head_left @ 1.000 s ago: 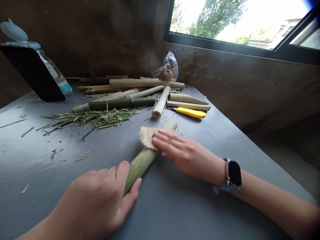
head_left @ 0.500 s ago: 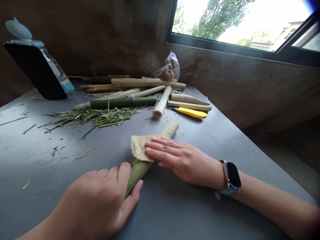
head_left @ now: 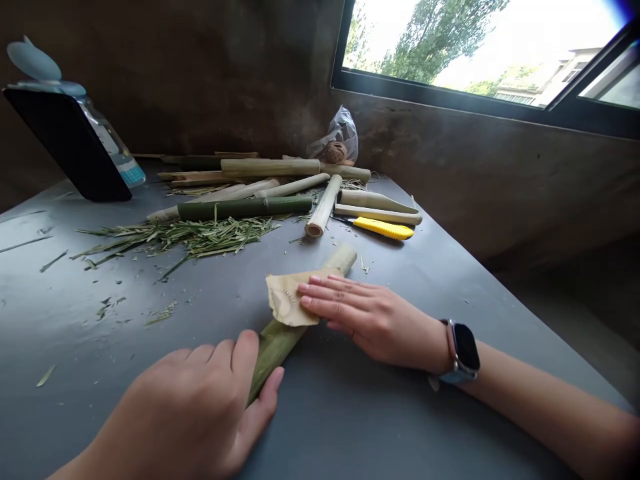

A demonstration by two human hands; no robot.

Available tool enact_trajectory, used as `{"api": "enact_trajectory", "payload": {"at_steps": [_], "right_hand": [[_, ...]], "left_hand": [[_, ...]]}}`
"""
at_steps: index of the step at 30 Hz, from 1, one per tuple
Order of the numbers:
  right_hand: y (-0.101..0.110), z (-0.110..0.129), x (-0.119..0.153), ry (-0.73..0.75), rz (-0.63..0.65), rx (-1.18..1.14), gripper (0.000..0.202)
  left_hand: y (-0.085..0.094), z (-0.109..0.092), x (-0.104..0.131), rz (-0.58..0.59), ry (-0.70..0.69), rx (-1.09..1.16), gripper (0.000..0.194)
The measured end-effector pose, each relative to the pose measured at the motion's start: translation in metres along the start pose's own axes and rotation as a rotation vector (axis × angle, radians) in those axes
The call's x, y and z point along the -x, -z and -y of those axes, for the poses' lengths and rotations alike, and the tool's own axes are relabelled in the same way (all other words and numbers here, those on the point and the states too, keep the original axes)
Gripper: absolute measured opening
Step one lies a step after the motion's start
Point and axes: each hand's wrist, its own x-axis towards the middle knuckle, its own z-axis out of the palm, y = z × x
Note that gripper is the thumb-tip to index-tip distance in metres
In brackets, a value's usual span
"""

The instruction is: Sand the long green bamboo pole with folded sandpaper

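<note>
A green bamboo stick (head_left: 273,347) lies slanted on the grey table (head_left: 350,413), its pale cut end (head_left: 345,255) pointing away from me. My left hand (head_left: 200,407) grips its near end. My right hand (head_left: 365,317), with a smartwatch on the wrist, lies flat with fingers together and presses a tan sheet of sandpaper (head_left: 285,300) onto the middle of the stick.
Several cut bamboo pieces (head_left: 270,183) and green shavings (head_left: 180,237) are piled at the back. A yellow utility knife (head_left: 383,229) lies right of them. A dark phone (head_left: 67,143) leans on a bottle at far left. A plastic bag (head_left: 337,137) sits by the wall.
My right hand slid the sandpaper down the stick toward my left hand, then a little way back up. My left hand kept its grip.
</note>
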Motion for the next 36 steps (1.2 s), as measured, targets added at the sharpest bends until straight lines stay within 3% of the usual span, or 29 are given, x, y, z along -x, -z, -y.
{"api": "enact_trajectory", "payload": {"at_steps": [5, 11, 15, 17, 23, 26, 29, 32, 36], "right_hand": [[0.004, -0.02, 0.007, -0.186, -0.098, 0.115, 0.046], [-0.004, 0.013, -0.002, 0.035, 0.014, 0.028, 0.043], [0.003, -0.01, 0.003, -0.143, -0.046, 0.132, 0.043], [0.002, -0.012, 0.004, -0.192, -0.046, 0.17, 0.044], [-0.01, 0.022, -0.007, 0.006, 0.022, 0.128, 0.041], [-0.006, -0.001, -0.004, -0.099, -0.035, 0.144, 0.041], [-0.002, -0.023, 0.0, -0.239, -0.098, 0.156, 0.039], [-0.005, -0.008, -0.007, -0.2, -0.072, 0.093, 0.038], [-0.011, 0.025, -0.018, -0.045, -0.009, -0.029, 0.038]], "left_hand": [[-0.002, 0.0, 0.004, 0.01, 0.026, -0.012, 0.028], [0.0, 0.001, 0.005, -0.007, -0.002, -0.03, 0.027], [0.006, 0.0, -0.001, 0.118, 0.026, -0.019, 0.028], [0.008, 0.001, -0.003, 0.124, 0.024, -0.022, 0.028], [0.005, 0.003, 0.0, 0.066, -0.035, -0.014, 0.024], [0.003, 0.002, 0.002, 0.11, -0.029, -0.061, 0.024], [0.0, -0.001, 0.002, -0.031, -0.066, -0.09, 0.025], [0.0, -0.007, 0.001, -0.141, -0.068, -0.119, 0.028], [0.005, -0.011, 0.002, -0.133, -0.079, -0.188, 0.029]]}}
